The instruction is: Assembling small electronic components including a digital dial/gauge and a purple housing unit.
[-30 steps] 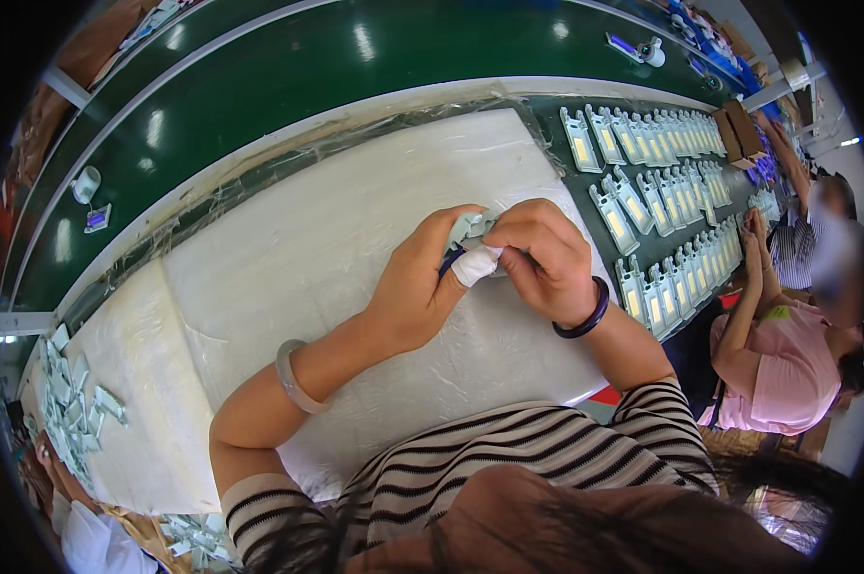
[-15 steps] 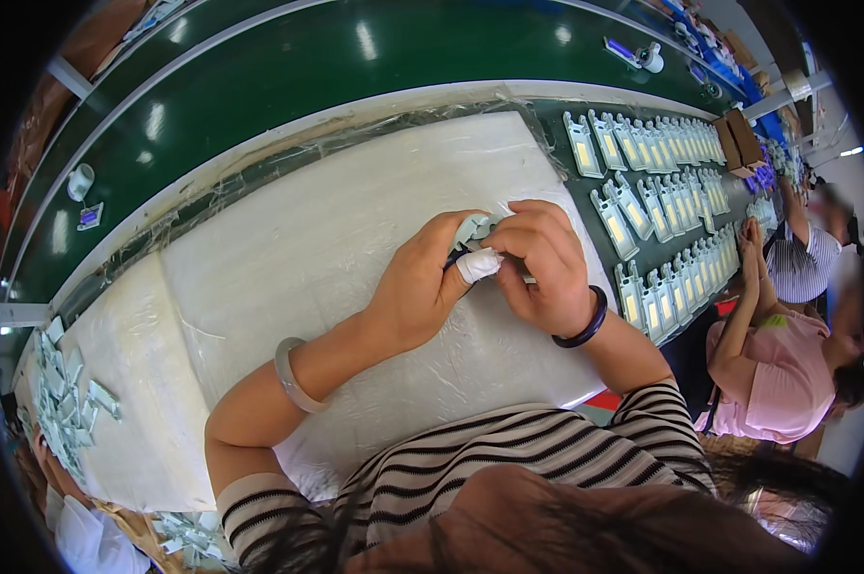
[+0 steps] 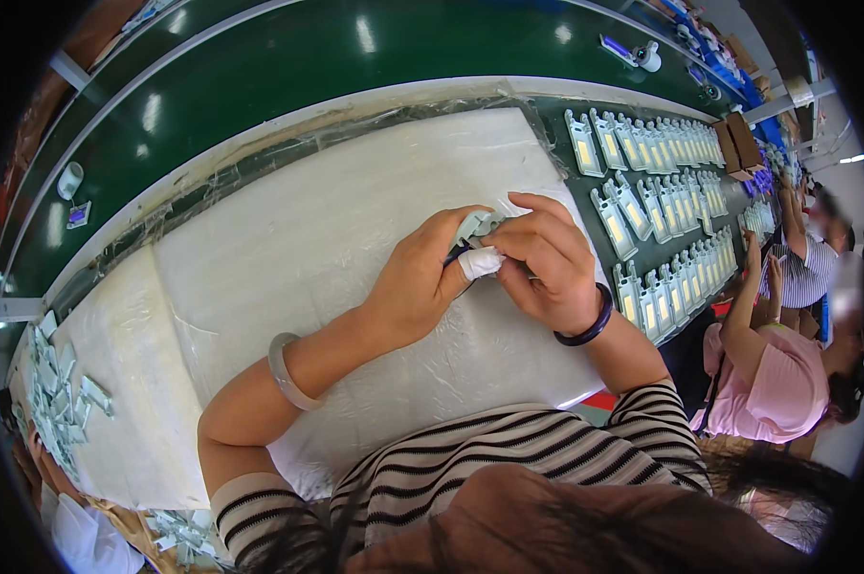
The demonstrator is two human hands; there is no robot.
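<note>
My left hand (image 3: 420,287) and my right hand (image 3: 547,263) meet over the white padded sheet (image 3: 308,239) on the bench. Together they grip a small pale grey plastic part (image 3: 475,228), mostly hidden by the fingers. A white wrapping covers my left thumb tip (image 3: 480,262), which presses against the part. A pale bangle sits on my left wrist and a dark band on my right wrist.
Rows of similar grey parts with yellowish inserts (image 3: 642,201) lie on the dark mat to the right. A loose pile of parts (image 3: 59,392) sits at the far left. A green conveyor belt (image 3: 260,57) runs behind. A person in pink (image 3: 767,373) works at the right.
Both hands stay together on the part; the fingers have shifted slightly around it. The view has moved a little.
</note>
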